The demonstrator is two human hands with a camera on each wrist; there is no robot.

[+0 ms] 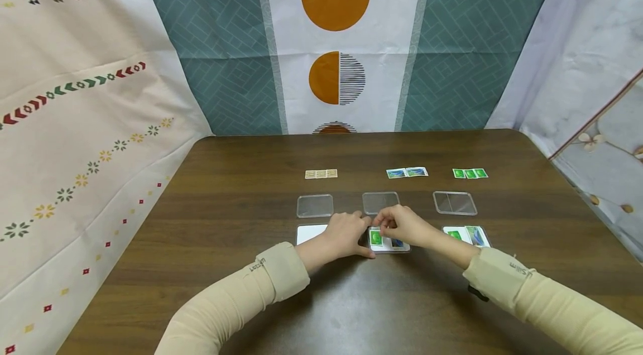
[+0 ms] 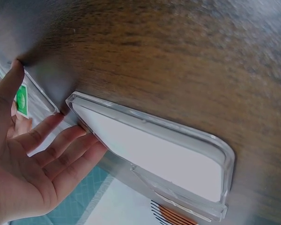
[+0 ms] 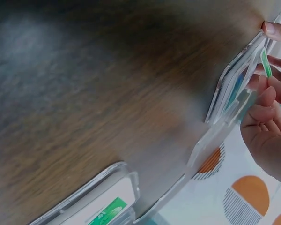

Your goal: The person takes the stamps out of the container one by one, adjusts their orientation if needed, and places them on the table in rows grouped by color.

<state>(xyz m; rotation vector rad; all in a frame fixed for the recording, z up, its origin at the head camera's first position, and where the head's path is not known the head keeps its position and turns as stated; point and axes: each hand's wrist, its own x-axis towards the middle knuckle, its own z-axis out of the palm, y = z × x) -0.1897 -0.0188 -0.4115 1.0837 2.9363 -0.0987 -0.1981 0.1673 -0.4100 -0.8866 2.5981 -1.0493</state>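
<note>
My right hand [image 1: 406, 226] pinches a small green stamp [image 1: 376, 238] between thumb and finger at the left part of the middle clear plastic case [image 1: 389, 251]. In the right wrist view the stamp [image 3: 265, 63] stands tilted over the white card. A blue picture stamp [image 1: 397, 243] lies at the case's right side, partly under my right hand. My left hand [image 1: 345, 234] is spread at that case's left edge, thumb at the near corner and fingers at the far one. Its other fingers lie beside the left case [image 2: 150, 145], which bears a plain white card.
Right of my hands sits a case with a green stamp [image 1: 454, 234] and a blue stamp [image 1: 476, 236]. Clear lids [image 1: 315, 206] lie behind the cases. Farther back are rows of tan stamps [image 1: 321, 174], blue stamps [image 1: 407, 172] and green stamps [image 1: 470, 173].
</note>
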